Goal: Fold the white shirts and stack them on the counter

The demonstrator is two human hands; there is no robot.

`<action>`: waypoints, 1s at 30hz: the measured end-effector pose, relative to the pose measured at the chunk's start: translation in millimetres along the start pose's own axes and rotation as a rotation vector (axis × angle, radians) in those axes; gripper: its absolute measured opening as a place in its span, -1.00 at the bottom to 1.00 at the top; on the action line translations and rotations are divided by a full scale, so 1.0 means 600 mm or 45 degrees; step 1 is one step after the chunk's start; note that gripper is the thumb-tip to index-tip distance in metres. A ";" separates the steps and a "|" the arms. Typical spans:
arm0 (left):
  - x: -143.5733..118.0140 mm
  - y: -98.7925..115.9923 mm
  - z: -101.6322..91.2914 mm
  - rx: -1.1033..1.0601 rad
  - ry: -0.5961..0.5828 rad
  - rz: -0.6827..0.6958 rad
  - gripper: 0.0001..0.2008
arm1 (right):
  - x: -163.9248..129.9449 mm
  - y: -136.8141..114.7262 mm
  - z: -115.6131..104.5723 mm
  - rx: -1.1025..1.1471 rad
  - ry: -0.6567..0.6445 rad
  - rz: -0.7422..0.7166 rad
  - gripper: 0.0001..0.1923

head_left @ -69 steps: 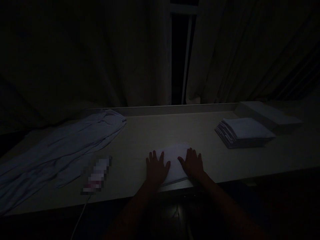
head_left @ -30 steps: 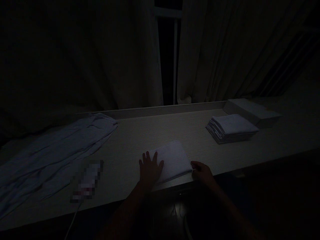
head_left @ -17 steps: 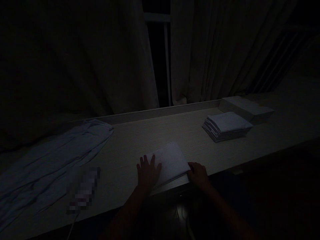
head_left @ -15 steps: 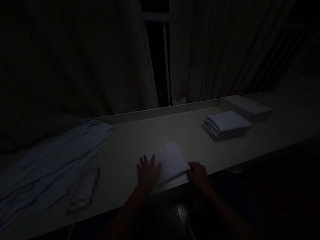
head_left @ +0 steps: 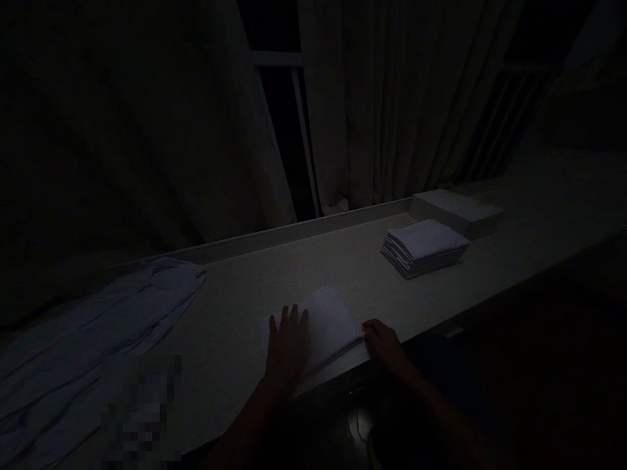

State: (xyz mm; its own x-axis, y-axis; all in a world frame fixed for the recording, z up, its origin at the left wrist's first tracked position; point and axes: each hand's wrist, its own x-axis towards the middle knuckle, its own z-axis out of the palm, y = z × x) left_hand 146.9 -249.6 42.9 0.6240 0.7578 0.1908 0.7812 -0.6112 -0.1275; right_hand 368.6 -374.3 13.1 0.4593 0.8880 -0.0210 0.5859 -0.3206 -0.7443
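**Ana:** Folded cloth [head_left: 326, 324] lies at the near edge of the table [head_left: 274, 274], straight in front of the person at about 6 o'clock on the tabletop. How do the hands sit on it?

**Ben:** The left hand [head_left: 288, 346] lies flat on the cloth's left part, palm down, fingers slightly spread and pointing to 12 o'clock. The right hand [head_left: 382, 339] sits at the cloth's right near corner, fingers curled in; the light is too dim to tell whether they pinch the corner or only touch it.

**Ana:** So which way does the cloth lie from each hand?

**Ben:** From the left hand it spreads toward 1 to 2 o'clock. From the right hand it lies toward 9 to 10 o'clock. Its long axis seems to run from 7 toward 1 o'clock, a little skewed to the table edge.

**Ana:** And the other things?

**Ben:** A stack of folded cloths [head_left: 424, 247] sits well apart at 2 o'clock, nearer the right hand, with a flat box [head_left: 455, 212] just behind it. A loose sheet [head_left: 98, 326] lies well apart at 9 o'clock, beyond the left hand.
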 end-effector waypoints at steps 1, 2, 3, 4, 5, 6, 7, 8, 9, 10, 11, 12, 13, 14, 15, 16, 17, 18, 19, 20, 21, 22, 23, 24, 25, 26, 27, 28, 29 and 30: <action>0.008 0.011 -0.009 -0.029 -0.019 0.090 -0.49 | 0.005 -0.003 -0.006 0.009 -0.037 0.001 -0.61; 0.017 0.025 -0.015 -0.068 -0.039 0.177 -0.50 | 0.010 -0.007 -0.011 -0.001 -0.073 -0.001 -0.60; 0.025 0.039 -0.019 -0.113 -0.056 0.261 -0.51 | 0.017 -0.011 -0.015 -0.021 -0.104 -0.001 -0.60; 0.033 0.054 -0.020 -0.157 -0.067 0.338 -0.51 | 0.024 -0.014 -0.018 -0.040 -0.127 0.007 -0.61; 0.040 0.068 -0.018 -0.193 -0.075 0.396 -0.50 | 0.031 -0.016 -0.021 -0.050 -0.146 0.018 -0.62; 0.044 0.080 -0.014 -0.216 -0.088 0.435 -0.48 | 0.037 -0.017 -0.023 -0.054 -0.168 0.027 -0.64; 0.047 0.090 -0.008 -0.228 -0.106 0.454 -0.46 | 0.042 -0.018 -0.025 -0.057 -0.197 0.034 -0.65; 0.048 0.098 0.000 -0.232 -0.122 0.458 -0.44 | 0.046 -0.018 -0.028 -0.058 -0.229 0.041 -0.67; 0.048 0.103 0.007 -0.233 -0.131 0.454 -0.42 | 0.049 -0.017 -0.030 -0.055 -0.261 0.045 -0.69; 0.047 0.105 0.014 -0.234 -0.135 0.450 -0.41 | 0.052 -0.015 -0.032 -0.051 -0.290 0.047 -0.71; 0.046 0.106 0.019 -0.235 -0.137 0.447 -0.40 | 0.053 -0.014 -0.034 -0.046 -0.312 0.048 -0.73; 0.045 0.106 0.023 -0.237 -0.139 0.447 -0.40 | 0.054 -0.012 -0.035 -0.042 -0.326 0.048 -0.74; 0.044 0.106 0.025 -0.239 -0.142 0.448 -0.39 | 0.055 -0.011 -0.035 -0.038 -0.337 0.049 -0.75; 0.043 0.105 0.026 -0.239 -0.149 0.451 -0.39 | 0.056 -0.010 -0.033 -0.036 -0.343 0.052 -0.76; 0.043 0.104 0.027 -0.239 -0.159 0.456 -0.38 | 0.056 -0.009 -0.031 -0.035 -0.345 0.058 -0.76; 0.044 0.104 0.027 -0.238 -0.167 0.462 -0.37 | 0.055 -0.008 -0.027 -0.040 -0.333 0.065 -0.76; 0.044 0.103 0.027 -0.237 -0.172 0.463 -0.36 | 0.055 -0.007 -0.022 -0.056 -0.305 0.073 -0.75; 0.045 0.104 0.027 -0.234 -0.176 0.460 -0.36 | 0.053 -0.006 -0.018 -0.081 -0.267 0.086 -0.73; 0.045 0.104 0.027 -0.229 -0.181 0.455 -0.35 | 0.052 -0.005 -0.014 -0.112 -0.226 0.105 -0.69; 0.046 0.104 0.028 -0.224 -0.185 0.449 -0.34 | 0.051 -0.005 -0.010 -0.144 -0.189 0.123 -0.65; 0.046 0.104 0.029 -0.219 -0.187 0.443 -0.33 | 0.049 -0.004 -0.008 -0.171 -0.166 0.139 -0.62; 0.046 0.104 0.030 -0.217 -0.189 0.442 -0.33 | 0.048 -0.004 -0.007 -0.190 -0.156 0.151 -0.60; 0.046 0.104 0.031 -0.216 -0.190 0.447 -0.32 | 0.047 -0.004 -0.008 -0.192 -0.160 0.153 -0.60; 0.046 0.104 0.032 -0.218 -0.189 0.453 -0.32 | 0.047 -0.004 -0.010 -0.184 -0.167 0.145 -0.60; 0.046 0.103 0.033 -0.218 -0.185 0.459 -0.32 | 0.048 -0.003 -0.014 -0.170 -0.176 0.129 -0.60; 0.046 0.103 0.034 -0.216 -0.180 0.462 -0.32 | 0.048 -0.002 -0.018 -0.154 -0.189 0.110 -0.61; 0.046 0.103 0.035 -0.213 -0.174 0.463 -0.32 | 0.049 -0.001 -0.023 -0.137 -0.202 0.090 -0.63; 0.046 0.103 0.036 -0.209 -0.168 0.463 -0.32 | 0.051 0.001 -0.028 -0.122 -0.218 0.066 -0.66; 0.046 0.103 0.038 -0.205 -0.160 0.462 -0.32 | 0.053 0.003 -0.033 -0.109 -0.235 0.043 -0.69; 0.046 0.103 0.039 -0.203 -0.151 0.463 -0.32 | 0.055 0.005 -0.038 -0.101 -0.249 0.026 -0.72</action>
State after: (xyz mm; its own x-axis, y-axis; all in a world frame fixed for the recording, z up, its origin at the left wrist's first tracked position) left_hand 213.1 -260.9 17.3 0.8640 0.5013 0.0464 0.5023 -0.8646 -0.0113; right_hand 400.7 -353.7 25.0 0.3379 0.9256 -0.1707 0.6317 -0.3575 -0.6879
